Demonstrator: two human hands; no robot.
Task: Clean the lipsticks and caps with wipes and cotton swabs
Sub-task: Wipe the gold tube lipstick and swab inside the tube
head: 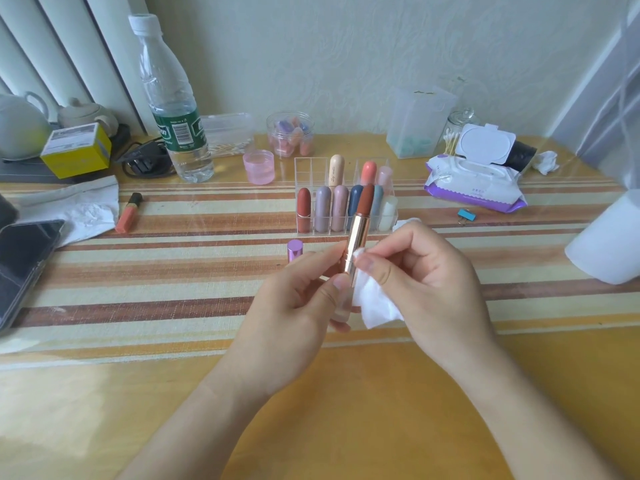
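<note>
The left hand point(298, 292) pinches the lower barrel of an uncapped lipstick point(358, 230) between thumb and fingers, holding it upright with a slight lean to the right above the striped mat point(173, 271). The right hand point(426, 282) pinches a white wipe point(375, 303) against the right side of the gold tube. The brown-red tip overlaps the near row of the clear organizer point(304, 168). A purple cap point(295, 250) stands just left of the left fingers. A phone point(24, 258) lies at the left edge and a white roll point(606, 237) at the right edge. The wipes pack point(474, 188) sits far right. Yellow tabletop point(104, 410) stretches beneath the forearms.
</note>
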